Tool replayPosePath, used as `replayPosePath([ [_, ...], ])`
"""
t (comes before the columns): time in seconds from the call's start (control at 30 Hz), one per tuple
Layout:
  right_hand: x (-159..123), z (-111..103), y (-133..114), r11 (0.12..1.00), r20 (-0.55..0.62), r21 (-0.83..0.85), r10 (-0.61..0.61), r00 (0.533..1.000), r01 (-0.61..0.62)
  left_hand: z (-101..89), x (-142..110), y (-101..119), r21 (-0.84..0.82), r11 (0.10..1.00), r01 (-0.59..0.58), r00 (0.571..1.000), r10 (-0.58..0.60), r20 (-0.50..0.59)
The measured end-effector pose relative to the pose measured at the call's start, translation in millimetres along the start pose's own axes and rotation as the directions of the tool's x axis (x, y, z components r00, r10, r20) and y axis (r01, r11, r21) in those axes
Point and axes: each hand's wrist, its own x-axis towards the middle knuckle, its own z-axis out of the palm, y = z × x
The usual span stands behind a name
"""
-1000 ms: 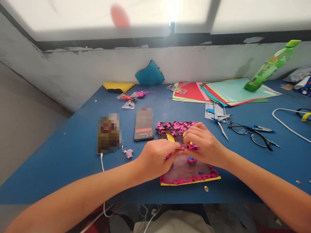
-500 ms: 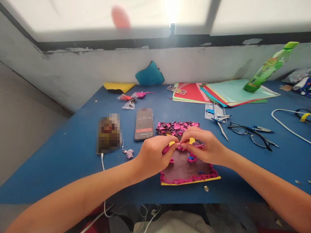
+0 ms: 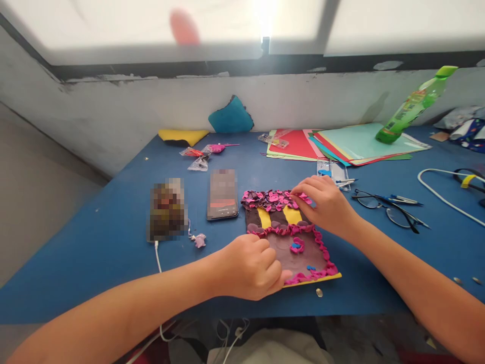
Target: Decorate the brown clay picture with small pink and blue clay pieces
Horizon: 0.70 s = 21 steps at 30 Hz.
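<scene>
A clay picture (image 3: pixel 282 247) on a yellow-edged backing lies on the blue table, with a purple field, magenta ruffled borders and a mass of pink and dark petals (image 3: pixel 271 199) along its top. Yellow strips (image 3: pixel 292 216) cross its dark band. Over the lower left of it, my left hand (image 3: pixel 255 268) is curled closed, its palm hidden. My right hand (image 3: pixel 322 205) has its thumb and fingers pinched together at the petals on the upper right; whatever lies between the fingertips is too small to make out. A magenta ring with a blue centre (image 3: pixel 297 246) sits between the hands.
A phone (image 3: pixel 222 194) and a blurred device (image 3: pixel 166 210) on a white cable lie left of the picture. Glasses (image 3: pixel 386 207) and compasses (image 3: pixel 405 200) lie to the right. Behind are coloured sheets (image 3: pixel 364 144), a green bottle (image 3: pixel 413 108) and small bags (image 3: pixel 200 162).
My hands were pinching magenta clay together over the picture's middle. Now they are apart: the left has come down toward the near edge, the right has moved up to the petals.
</scene>
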Motion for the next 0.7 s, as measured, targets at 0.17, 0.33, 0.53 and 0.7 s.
replayPosePath([
  [0.17, -3.1, 6.3, 9.5, 0.997, 0.044, -0.040, 0.064, 0.997, -0.062, 0.5, -0.1, -1.5, -0.058, 0.998, 0.021, 0.998, -0.018, 0.058],
  [0.33, -6.5, 12.7, 15.1, 0.996, 0.078, -0.016, 0.086, 0.993, -0.085, 0.1, 2.3, -6.9, -0.144, 0.985, 0.098, 0.994, -0.091, 0.057],
  [0.53, -8.5, 18.6, 16.0, 0.996, 0.122, 0.029, 0.079, 0.989, -0.083, 1.8, 2.6, -10.1, 0.019, 0.997, 0.069, 0.997, -0.069, 0.030],
  [0.7, -9.3, 22.3, 15.5, 0.991, 0.169, 0.066, 0.103, 0.980, -0.116, 5.3, 0.3, -7.3, 0.061, 0.998, 0.030, 0.999, -0.032, 0.033],
])
